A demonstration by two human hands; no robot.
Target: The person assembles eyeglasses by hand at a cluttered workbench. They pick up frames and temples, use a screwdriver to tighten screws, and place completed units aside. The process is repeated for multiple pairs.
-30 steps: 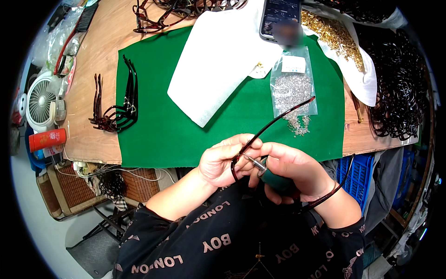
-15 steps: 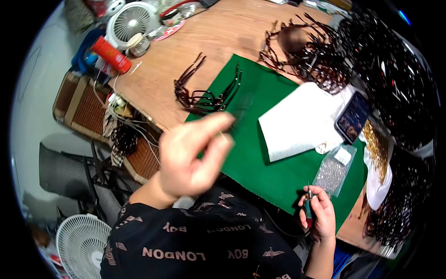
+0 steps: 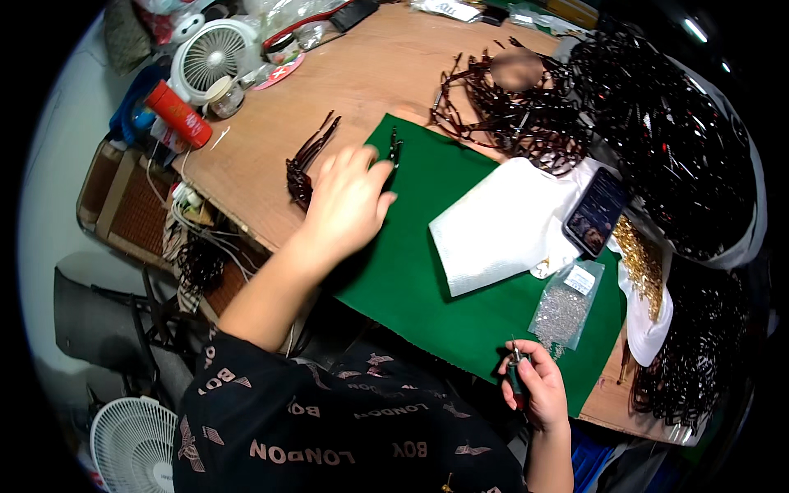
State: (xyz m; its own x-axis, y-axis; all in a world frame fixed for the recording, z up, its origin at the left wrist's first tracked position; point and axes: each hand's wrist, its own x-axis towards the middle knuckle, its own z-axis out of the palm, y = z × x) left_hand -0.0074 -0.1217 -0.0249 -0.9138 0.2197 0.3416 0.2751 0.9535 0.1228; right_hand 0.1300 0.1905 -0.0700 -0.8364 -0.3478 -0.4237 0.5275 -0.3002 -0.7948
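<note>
Nearest the body, the right hand [image 3: 538,386] is curling its fingers around a small screwdriver [image 3: 516,380], gripping the handle with the metal tip pointing up, just off the near edge of the green mat [image 3: 427,279]. Just beyond it, a clear bag of tiny screws [image 3: 565,308] is lying on the mat, with a folded white cloth [image 3: 501,226] and a phone [image 3: 596,212] a little farther off.

To the left and farther out, the left hand [image 3: 349,201] is reaching across the mat's far left corner, fingers loosely spread and pressing down over a small bundle of dark eyeglass temple arms [image 3: 306,164] lying half on the mat, half on the wooden table [image 3: 345,90]. Whether the fingertips are actually pinching 1 of the arms I cannot tell, since the hand is covering them.

These arms are looking thin, light and slightly springy, with glossy surfaces that are probably slippery; they are likely tangling with their neighbours. Taking 1 near its thicker hinge end, between thumb and forefinger, seems the safest hold.

Farthest away, large heaps of dark frames [image 3: 657,123] are crowding the right side, and a small white fan [image 3: 212,56] is standing at the far left.
</note>
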